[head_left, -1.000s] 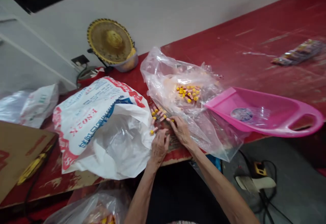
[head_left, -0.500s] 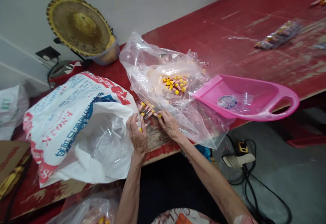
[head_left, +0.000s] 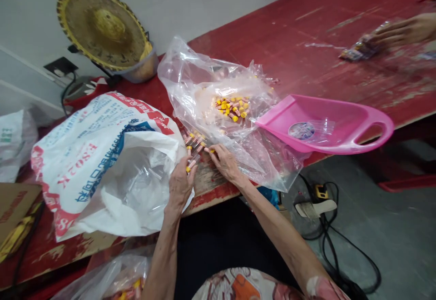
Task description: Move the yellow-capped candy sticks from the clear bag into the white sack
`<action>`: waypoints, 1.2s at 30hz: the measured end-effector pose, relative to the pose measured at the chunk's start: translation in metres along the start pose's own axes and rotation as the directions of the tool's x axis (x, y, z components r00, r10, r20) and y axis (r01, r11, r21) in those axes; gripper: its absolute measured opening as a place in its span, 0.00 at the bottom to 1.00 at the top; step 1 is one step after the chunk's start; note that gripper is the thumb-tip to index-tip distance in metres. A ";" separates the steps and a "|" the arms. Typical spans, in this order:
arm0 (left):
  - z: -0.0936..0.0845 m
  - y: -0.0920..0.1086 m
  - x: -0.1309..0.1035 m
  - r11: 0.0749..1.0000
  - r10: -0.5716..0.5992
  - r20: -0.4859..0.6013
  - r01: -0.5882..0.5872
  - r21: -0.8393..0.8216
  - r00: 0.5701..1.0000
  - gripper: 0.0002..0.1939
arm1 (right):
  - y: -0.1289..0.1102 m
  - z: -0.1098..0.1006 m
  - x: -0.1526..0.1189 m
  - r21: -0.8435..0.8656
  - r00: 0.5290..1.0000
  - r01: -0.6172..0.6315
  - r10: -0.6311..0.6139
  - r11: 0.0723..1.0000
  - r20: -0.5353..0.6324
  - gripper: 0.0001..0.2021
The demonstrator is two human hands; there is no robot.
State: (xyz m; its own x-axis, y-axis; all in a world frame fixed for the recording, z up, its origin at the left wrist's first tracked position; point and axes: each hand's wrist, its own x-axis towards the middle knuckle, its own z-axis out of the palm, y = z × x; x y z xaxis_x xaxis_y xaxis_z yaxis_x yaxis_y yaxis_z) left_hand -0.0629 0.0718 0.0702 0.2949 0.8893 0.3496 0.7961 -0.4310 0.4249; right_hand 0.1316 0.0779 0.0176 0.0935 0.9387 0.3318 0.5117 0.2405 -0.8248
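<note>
Your left hand (head_left: pixel 179 186) pinches one yellow-capped tube (head_left: pixel 190 166) lengthwise toward the loose tubes (head_left: pixel 195 142) just beyond, where your right hand's (head_left: pixel 225 163) spread fingertips rest, nearer.

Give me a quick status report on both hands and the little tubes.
Left hand pinching small yellow-capped pink tubes at red table edge. Right hand fingertips on same cluster. Crumpled clear plastic bag close beside.

white sack (head_left: pixel 102 154) crowding left, clear bag (head_left: pixel 218 109) behind (pink scoop (head_left: pixel 327 127) right), near table edge (head_left: pixel 218 195) free
</note>
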 end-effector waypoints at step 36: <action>0.028 0.022 -0.009 0.944 -0.125 -0.066 0.098 -0.314 0.990 0.10 | -0.003 -0.001 -0.003 -0.040 0.992 0.100 -0.096 0.994 0.077 0.14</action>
State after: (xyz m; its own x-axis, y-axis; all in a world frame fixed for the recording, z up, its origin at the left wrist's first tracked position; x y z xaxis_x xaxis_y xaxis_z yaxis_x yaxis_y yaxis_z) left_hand -0.0334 0.0585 0.0527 0.1573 0.9241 0.3484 0.6147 -0.3677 0.6978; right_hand 0.1309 0.0745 0.0194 -0.0222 0.9273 0.3736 0.5526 0.3228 -0.7684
